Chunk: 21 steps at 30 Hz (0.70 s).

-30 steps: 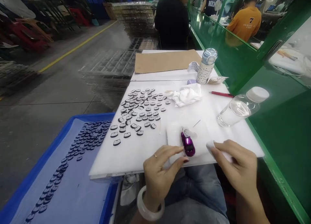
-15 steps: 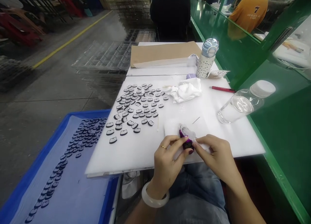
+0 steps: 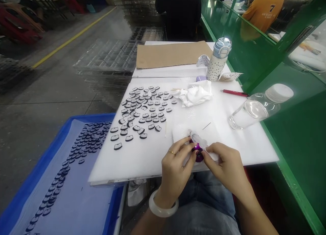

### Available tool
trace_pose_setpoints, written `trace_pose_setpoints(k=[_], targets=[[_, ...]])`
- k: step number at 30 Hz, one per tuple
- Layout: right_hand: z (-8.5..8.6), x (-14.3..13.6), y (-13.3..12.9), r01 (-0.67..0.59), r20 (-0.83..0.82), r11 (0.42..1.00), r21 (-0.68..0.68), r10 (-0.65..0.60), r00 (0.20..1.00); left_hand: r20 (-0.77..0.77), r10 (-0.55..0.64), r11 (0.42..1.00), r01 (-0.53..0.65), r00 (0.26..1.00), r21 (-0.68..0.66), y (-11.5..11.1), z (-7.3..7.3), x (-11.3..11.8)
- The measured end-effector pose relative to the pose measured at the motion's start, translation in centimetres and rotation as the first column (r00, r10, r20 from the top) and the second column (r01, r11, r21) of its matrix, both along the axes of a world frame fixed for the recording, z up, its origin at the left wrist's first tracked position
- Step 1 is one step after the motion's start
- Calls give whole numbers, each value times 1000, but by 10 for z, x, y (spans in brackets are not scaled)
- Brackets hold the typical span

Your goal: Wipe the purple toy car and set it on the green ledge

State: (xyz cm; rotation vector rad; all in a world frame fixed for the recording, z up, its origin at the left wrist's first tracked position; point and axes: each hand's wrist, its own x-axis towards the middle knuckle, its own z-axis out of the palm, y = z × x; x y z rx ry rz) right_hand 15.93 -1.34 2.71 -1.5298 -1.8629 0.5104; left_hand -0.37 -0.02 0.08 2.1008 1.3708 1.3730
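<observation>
Purple toy car (image 3: 197, 150) sits pinched between fingers (image 3: 189, 144) of both hands.

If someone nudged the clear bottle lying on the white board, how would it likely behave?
The clear bottle lies on its side and looks round, so it would probably roll. It appears nearly empty, so likely light. Its white cap overhangs the white board edge, so it might drop off.

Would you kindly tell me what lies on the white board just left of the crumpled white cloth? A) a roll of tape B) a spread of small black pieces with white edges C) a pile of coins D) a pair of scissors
B: a spread of small black pieces covers the white board left of the crumpled white cloth.
</observation>
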Motion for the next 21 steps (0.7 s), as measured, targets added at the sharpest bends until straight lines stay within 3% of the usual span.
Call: trace_pose_setpoints(k=[4,6,8,11,13,15,17,20,21], targets=[[13,6,1,-58,-26,992,-111,56,998,18,-15,998,16,1000,-66,0,5,-4],[21,23,1,-186,-97,960,-209,169,981,72,-62,989,71,995,-130,0,7,-7],[24,49,0,-183,-110,954,-238,161,981,114,-105,976,125,988,-179,0,7,-10],[13,89,-1,189,83,980,-69,-183,980,102,-89,983,104,991,-149,0,5,-9],[1,101,-2,392,273,909,142,-417,867,74,-41,995,47,996,-91,0,3,-6],[-8,92,-4,462,338,828,318,-554,760,92,-20,997,27,996,-78,-2,2,-4],[-12,60,-7,460,244,799,387,-570,785,201,17,995,3,979,-96,-7,1,-4],[-12,-9,-9,230,163,925,303,-288,944,355,186,983,-169,916,-78,-18,-2,-8],[-12,-28,-9,204,173,929,310,-266,948,367,238,971,-233,899,-61,-22,-5,-9]])
